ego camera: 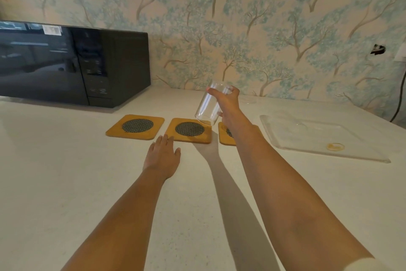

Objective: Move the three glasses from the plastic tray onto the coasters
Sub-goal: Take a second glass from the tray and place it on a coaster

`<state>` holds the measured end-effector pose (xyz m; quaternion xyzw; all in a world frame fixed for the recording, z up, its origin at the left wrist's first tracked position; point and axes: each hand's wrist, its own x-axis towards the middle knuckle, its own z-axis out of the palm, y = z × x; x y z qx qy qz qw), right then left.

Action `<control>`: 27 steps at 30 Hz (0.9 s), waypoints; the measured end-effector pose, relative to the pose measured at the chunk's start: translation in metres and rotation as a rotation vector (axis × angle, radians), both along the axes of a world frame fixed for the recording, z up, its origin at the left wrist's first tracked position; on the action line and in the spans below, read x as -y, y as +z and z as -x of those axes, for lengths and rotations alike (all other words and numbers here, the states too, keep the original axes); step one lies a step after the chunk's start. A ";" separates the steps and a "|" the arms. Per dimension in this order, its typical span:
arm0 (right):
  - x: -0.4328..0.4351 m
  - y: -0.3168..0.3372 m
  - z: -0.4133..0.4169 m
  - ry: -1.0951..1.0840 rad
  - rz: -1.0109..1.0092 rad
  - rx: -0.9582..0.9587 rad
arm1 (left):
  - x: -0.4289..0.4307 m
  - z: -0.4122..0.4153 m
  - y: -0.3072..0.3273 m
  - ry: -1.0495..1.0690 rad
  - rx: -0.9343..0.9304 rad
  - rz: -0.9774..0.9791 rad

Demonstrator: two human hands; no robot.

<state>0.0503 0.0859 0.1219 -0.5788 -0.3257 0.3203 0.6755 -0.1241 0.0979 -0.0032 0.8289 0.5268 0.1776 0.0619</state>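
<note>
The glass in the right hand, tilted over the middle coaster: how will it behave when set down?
The glass looks clear, thin-walled and empty, so probably light but fragile. It is tall and narrow, held tilted by the right hand, so it may tip unless levelled first. The middle coaster has a mesh centre, which may give some grip.

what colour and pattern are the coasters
Mustard-yellow squares with a round black mesh centre, clearest on the middle coaster in the head view.

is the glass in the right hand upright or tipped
Tipped. The glass leans, its top toward the right hand and its base swung left over the middle coaster, not touching it.
</note>
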 end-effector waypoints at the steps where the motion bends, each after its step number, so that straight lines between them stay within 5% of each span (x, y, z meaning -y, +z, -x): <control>1: -0.004 -0.001 0.002 -0.008 0.002 0.002 | -0.001 0.000 -0.001 0.001 -0.002 0.001; 27: -0.087 -0.038 0.022 -0.036 0.037 0.183 | -0.005 -0.005 -0.011 0.029 0.014 -0.047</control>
